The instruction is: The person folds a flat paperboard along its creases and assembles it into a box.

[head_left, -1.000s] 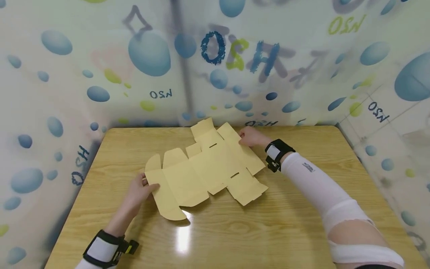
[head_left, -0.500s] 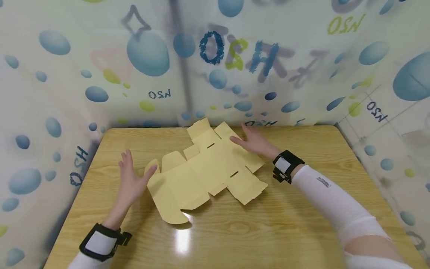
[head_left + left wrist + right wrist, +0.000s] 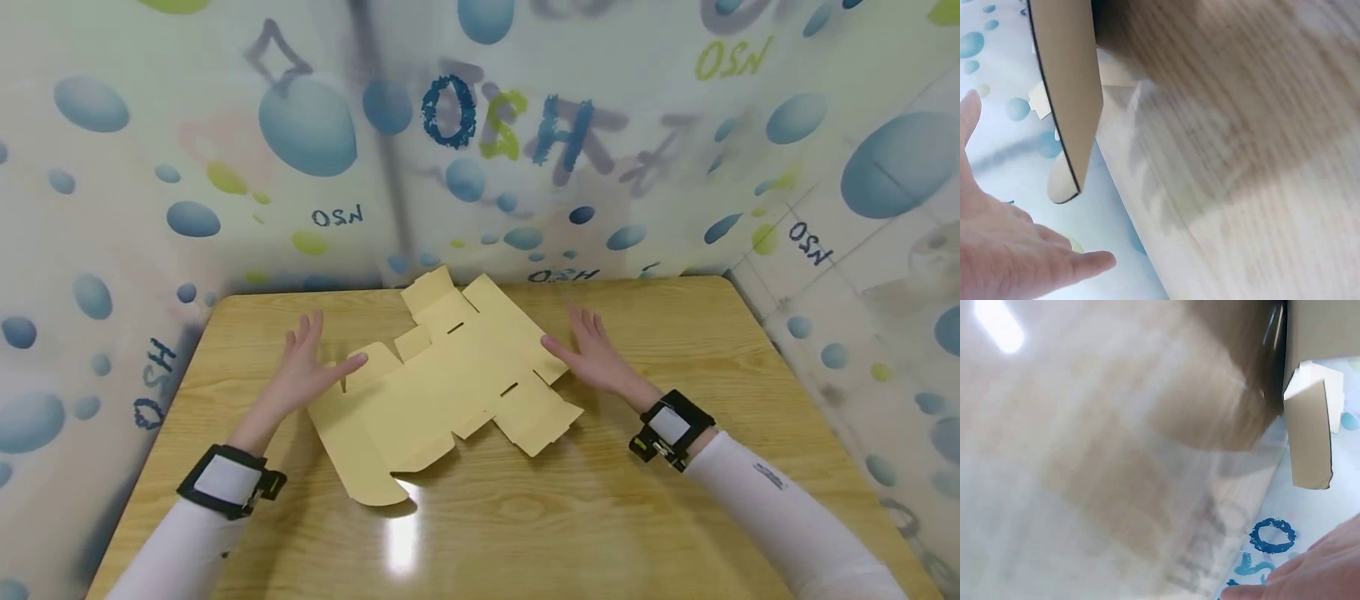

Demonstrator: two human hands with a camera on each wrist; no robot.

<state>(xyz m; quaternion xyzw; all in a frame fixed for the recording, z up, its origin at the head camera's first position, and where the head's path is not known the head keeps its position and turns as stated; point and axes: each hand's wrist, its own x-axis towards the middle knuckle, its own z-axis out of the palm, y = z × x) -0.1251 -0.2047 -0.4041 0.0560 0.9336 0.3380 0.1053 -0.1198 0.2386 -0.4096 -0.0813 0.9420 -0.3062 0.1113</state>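
A flat, unfolded cardboard box (image 3: 450, 375), tan with cut flaps and two dark slots, lies slantwise on the wooden table. My left hand (image 3: 307, 375) hovers over its left end, fingers spread and thumb stretched across a flap; it grips nothing. At the right end my right hand (image 3: 596, 354) is held with straight, spread fingers, thumb near the cardboard's edge; whether the thumb touches cannot be told. In the left wrist view the left hand (image 3: 1016, 244) is apart from the raised cardboard edge (image 3: 1069, 94). The right wrist view shows part of the right hand (image 3: 1316, 572) below a flap (image 3: 1310, 437).
The wooden table (image 3: 637, 517) has a glossy top with a bright reflection near its front. Behind it and at both sides hangs a printed curtain (image 3: 420, 192) with blue spots and mirrored letters. Both wrists wear strapped-on cameras.
Both hands have let go of the cardboard box and spread their fingers. The right hand has moved down and to the right. The head view has shifted slightly; the cardboard stays on the table.
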